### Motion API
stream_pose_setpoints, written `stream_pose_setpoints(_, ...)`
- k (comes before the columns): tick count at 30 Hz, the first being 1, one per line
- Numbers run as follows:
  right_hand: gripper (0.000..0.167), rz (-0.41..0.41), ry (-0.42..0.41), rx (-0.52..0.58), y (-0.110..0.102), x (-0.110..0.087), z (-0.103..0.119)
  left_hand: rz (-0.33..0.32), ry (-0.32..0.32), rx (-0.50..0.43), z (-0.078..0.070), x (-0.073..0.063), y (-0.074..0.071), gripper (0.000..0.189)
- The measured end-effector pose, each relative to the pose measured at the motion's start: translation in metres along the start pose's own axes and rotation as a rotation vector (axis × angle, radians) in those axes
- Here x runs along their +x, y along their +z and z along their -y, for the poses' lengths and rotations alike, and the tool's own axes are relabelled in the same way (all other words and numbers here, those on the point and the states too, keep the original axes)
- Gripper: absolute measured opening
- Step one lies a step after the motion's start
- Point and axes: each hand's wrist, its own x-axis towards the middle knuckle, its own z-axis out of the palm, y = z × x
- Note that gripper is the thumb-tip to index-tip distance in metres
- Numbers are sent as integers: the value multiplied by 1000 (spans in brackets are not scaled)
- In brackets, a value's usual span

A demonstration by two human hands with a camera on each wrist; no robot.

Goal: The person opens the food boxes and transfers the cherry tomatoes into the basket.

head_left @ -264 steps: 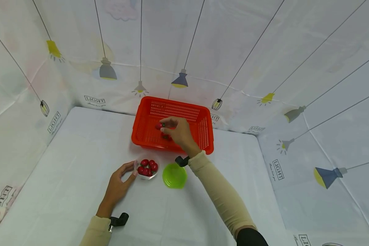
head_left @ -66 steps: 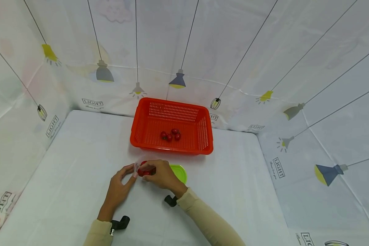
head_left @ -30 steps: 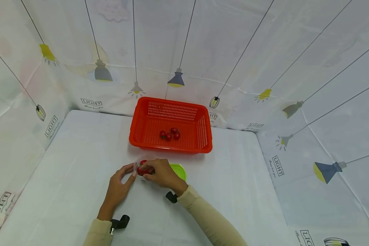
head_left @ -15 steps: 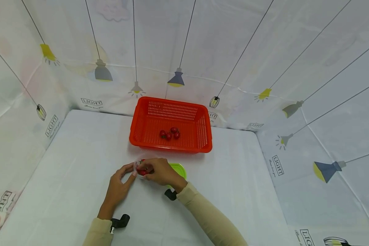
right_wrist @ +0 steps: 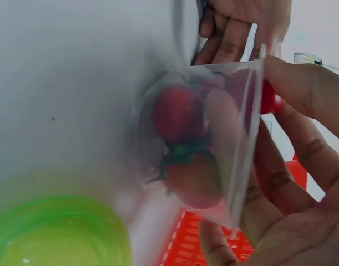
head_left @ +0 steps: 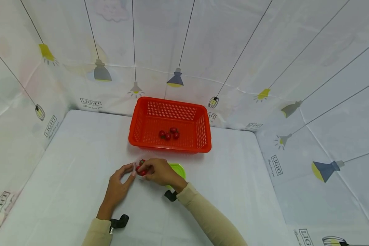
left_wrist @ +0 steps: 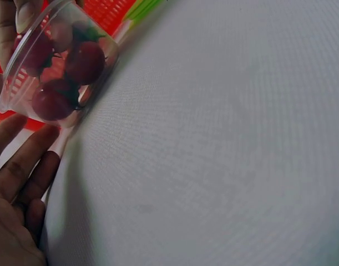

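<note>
A clear plastic cup point(head_left: 134, 167) stands on the white table, holding several cherry tomatoes point(left_wrist: 86, 62). My left hand point(head_left: 117, 186) grips its left side between thumb and fingers. From the right, my right hand point(head_left: 161, 172) reaches over the rim with its index finger inside the cup. It pinches a red cherry tomato point(right_wrist: 268, 98) at the cup's mouth, as the right wrist view shows. That tomato is partly hidden by the thumb and the cup wall.
Behind the cup sits a red perforated basket point(head_left: 169, 148) with several cherry tomatoes point(head_left: 168, 136) in it. A round green lid point(head_left: 179, 169) lies right of the cup, partly beneath the right hand. Printed wall sheets rise at the table's back and sides.
The right hand has come from the red basket, where it held a cherry tomato, down to the cup. Lately its fingers only shift slightly inside the cup. The left hand stays at the cup.
</note>
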Motion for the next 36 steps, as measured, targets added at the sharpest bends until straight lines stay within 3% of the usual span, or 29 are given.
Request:
stream_pose_setpoints(6, 24, -93, 10, 120, 0, -3, -4, 1, -1, -3, 2, 2, 1, 48)
stream_pose_setpoints(16, 26, -219, -34, 168, -5, -9, 1, -6, 1, -15, 2, 2, 2, 45)
stream_pose_setpoints(21, 28, -235, -55, 158, -8, -11, 3, -10, -7, 0, 1, 2, 2, 45)
stream_pose_setpoints(36, 29, -280, -14, 139, -29, -11, 10, 1, -26, -4, 1, 0, 1, 48)
